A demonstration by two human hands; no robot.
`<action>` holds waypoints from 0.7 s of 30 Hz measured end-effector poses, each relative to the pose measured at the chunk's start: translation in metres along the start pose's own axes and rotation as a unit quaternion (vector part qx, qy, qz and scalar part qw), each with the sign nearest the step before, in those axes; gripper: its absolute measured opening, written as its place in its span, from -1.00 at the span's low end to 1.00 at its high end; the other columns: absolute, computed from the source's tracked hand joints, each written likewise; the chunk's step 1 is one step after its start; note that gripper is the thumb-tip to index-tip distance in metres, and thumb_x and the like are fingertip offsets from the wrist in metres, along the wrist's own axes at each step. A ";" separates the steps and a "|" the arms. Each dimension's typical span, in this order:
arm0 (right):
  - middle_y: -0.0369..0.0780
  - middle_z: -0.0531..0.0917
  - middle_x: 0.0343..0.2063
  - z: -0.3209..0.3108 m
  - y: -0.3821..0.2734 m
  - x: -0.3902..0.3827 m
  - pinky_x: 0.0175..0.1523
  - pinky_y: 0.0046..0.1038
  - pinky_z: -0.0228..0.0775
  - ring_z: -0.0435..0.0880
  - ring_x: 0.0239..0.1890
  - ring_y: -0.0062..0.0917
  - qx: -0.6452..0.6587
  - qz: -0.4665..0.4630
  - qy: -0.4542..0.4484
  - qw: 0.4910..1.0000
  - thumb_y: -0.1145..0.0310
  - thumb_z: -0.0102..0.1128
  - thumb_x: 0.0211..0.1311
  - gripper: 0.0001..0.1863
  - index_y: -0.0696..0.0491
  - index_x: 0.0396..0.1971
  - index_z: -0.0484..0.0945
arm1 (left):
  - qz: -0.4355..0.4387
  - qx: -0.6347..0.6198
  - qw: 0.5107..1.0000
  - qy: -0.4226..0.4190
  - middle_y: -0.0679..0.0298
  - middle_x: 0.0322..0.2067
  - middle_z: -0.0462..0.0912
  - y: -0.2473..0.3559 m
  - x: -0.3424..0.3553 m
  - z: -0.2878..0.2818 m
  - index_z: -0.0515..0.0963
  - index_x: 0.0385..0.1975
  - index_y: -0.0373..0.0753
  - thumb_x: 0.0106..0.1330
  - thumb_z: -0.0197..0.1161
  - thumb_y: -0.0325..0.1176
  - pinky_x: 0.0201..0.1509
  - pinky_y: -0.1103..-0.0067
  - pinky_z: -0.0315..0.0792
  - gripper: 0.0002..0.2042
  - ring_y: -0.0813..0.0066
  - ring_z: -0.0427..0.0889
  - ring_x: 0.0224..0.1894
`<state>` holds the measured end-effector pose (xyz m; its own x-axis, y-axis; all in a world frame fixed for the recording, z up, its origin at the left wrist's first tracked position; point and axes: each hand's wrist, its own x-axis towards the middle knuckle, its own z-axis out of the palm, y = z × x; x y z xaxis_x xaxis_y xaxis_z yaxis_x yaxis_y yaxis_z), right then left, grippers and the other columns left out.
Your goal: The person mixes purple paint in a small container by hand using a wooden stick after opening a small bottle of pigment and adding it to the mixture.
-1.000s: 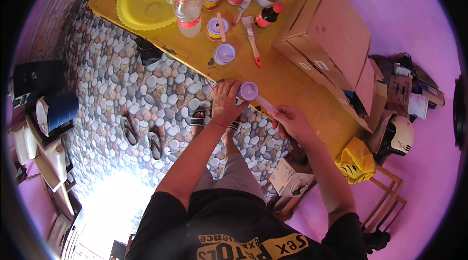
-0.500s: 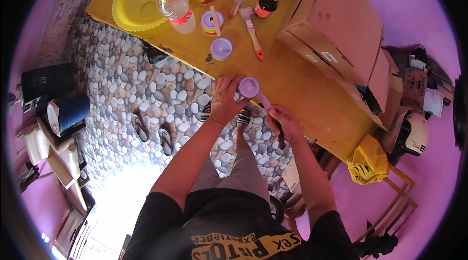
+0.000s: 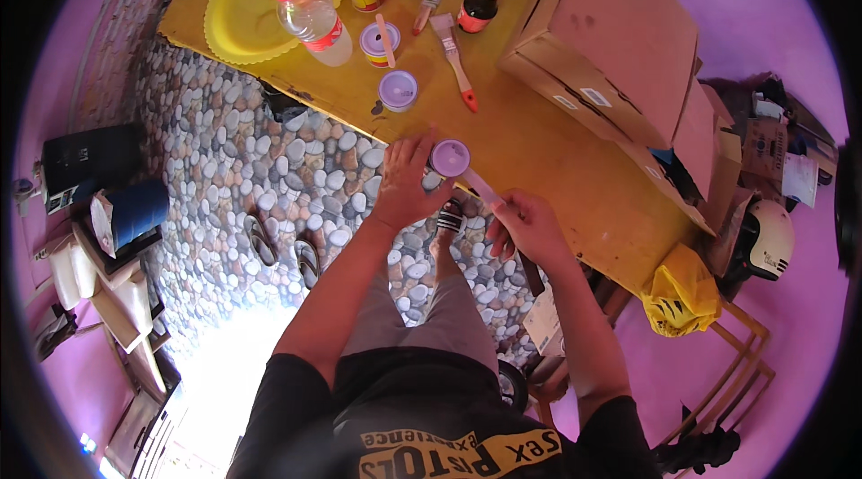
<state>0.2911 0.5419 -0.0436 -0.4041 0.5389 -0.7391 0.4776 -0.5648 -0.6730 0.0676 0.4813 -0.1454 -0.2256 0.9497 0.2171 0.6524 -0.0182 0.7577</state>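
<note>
Head view: left hand (image 3: 406, 187) grips a small pot (image 3: 450, 158) at the table's (image 3: 557, 165) near edge; right hand (image 3: 530, 226) pinches a stick (image 3: 482, 184) in it, another pot (image 3: 398, 89) and a brush (image 3: 453, 57) just beyond.

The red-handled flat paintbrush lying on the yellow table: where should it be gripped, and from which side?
Grip the red-handled flat paintbrush on its slim handle, below the metal ferrule. It lies flat with the red tip toward the near table edge and the bristles pointing away, so coming from the near side over the yellow table probably suits best. The handle has bare table on both sides; the small purple-lidded pot sits apart to its left.
</note>
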 end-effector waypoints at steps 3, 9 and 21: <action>-0.20 0.71 -0.51 0.003 -0.022 -0.002 -0.58 -0.52 0.42 0.65 -0.68 -0.57 -0.048 0.024 0.020 0.998 0.21 0.08 0.58 -0.68 0.20 -0.06 0.58 | 0.021 0.001 1.000 -0.021 0.12 0.09 0.54 -0.007 0.001 0.000 0.49 0.22 -0.24 0.05 0.58 -0.29 0.30 0.18 0.33 -0.33 0.01 0.52 0.13; -0.22 0.69 -0.56 0.018 -0.035 -0.007 -0.61 -0.52 0.38 0.59 -0.74 -0.61 -0.107 0.028 0.065 0.992 0.27 0.07 0.56 -0.72 0.18 -0.09 0.62 | -0.009 -0.041 0.999 0.029 0.12 0.11 0.58 -0.006 -0.003 0.011 0.51 0.20 -0.22 0.05 0.57 -0.33 0.33 0.16 0.32 -0.36 0.01 0.50 0.19; -0.29 0.60 -0.58 0.002 0.023 0.018 -0.63 -0.61 0.22 0.42 -0.77 -0.68 0.079 0.013 0.012 0.997 0.28 0.10 0.56 -0.73 0.16 -0.04 0.67 | -0.004 -0.036 0.999 0.029 0.10 0.08 0.62 -0.009 -0.002 0.012 0.53 0.16 -0.28 -0.02 0.58 -0.36 0.32 0.18 0.36 -0.35 0.03 0.53 0.17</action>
<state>0.2933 0.5373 -0.0719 -0.3734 0.5370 -0.7565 0.3573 -0.6693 -0.6514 0.0708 0.4837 -0.1603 -0.2729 0.9305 0.2442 0.5965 -0.0355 0.8019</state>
